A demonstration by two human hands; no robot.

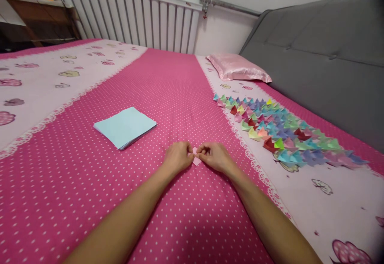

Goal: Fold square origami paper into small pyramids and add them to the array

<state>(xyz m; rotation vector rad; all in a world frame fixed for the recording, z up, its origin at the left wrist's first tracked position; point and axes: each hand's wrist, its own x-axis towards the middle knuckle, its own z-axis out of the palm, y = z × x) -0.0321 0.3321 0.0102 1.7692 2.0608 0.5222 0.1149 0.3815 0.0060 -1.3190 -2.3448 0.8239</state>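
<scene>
A small piece of folded pale pink paper [196, 161] is between my two hands, low over the dotted pink bedspread. My left hand [179, 157] pinches its left side with thumb and fingertips. On the opposite side, my right hand [216, 157] pinches the paper in the same way, its fingers curled. The fingertips nearly meet and cover much of the paper, so its exact folds cannot be made out. To the left of my hands lies a stack of light blue paper sheets [126, 126].
Rows of folded paper boats [271, 124] in many colours stand on the right of the bed. Behind them are a shiny pink pillow [237, 67] and a grey padded headboard [324, 56]. A white radiator [135, 14] runs along the far wall.
</scene>
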